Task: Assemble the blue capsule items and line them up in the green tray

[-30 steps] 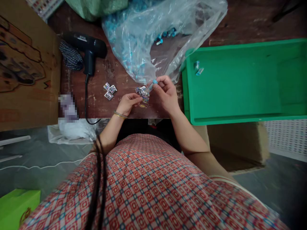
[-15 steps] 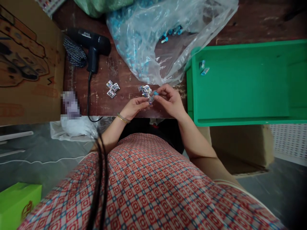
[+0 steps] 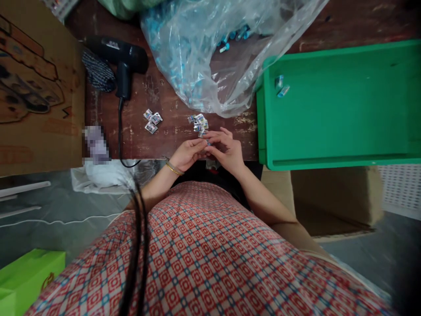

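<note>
My left hand, with a bangle at its wrist, pinches a small blue-capped vial at the front edge of the table. From the other side the fingers of my right hand close on the same vial, and they hide most of it. A little pile of printed plastic sleeves lies just beyond my fingertips. Farther left is a second small group of printed sleeves. Many blue-capped vials fill the clear plastic bag behind, and several loose ones show at its mouth.
A green tray stands at the right with two vials in its far left corner. On the left are a black heat gun or hair dryer, its cord, a checked cloth and a big cardboard box.
The vial and both hands have come nearer to my body. The blue cap that showed in my right fingers is now mostly covered. The whole view has shifted slightly.
</note>
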The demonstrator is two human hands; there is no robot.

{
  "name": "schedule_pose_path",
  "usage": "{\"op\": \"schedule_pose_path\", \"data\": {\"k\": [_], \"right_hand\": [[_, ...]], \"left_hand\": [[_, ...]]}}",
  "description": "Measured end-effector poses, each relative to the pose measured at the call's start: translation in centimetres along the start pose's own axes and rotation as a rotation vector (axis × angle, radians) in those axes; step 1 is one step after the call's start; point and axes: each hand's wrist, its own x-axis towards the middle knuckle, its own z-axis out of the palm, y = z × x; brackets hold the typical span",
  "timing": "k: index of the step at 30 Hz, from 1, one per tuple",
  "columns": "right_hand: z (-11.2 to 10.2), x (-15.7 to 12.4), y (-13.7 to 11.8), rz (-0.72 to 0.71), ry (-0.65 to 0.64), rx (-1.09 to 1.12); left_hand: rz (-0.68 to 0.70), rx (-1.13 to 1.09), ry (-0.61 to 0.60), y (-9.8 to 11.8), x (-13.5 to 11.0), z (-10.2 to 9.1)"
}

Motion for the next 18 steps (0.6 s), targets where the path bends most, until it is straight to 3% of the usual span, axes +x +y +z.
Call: {"op": "schedule_pose_path", "data": {"k": [5, 9, 18], "right_hand": [[-0.2, -0.4, 0.2, 0.002, 0.007, 0.164], [0.3, -1.0, 0.1, -0.018, -0.012, 0.085], [0.0, -0.9, -0.4, 0.08, -0.037, 0.085]], "left_hand": [[0.012, -0.013, -0.051, 0.9, 0.0, 0.9], [0.013, -0.038, -0.035, 1.0, 0.3, 1.3], [-0.007, 0.031, 0.035, 0.4, 0.4, 1.3]]}}
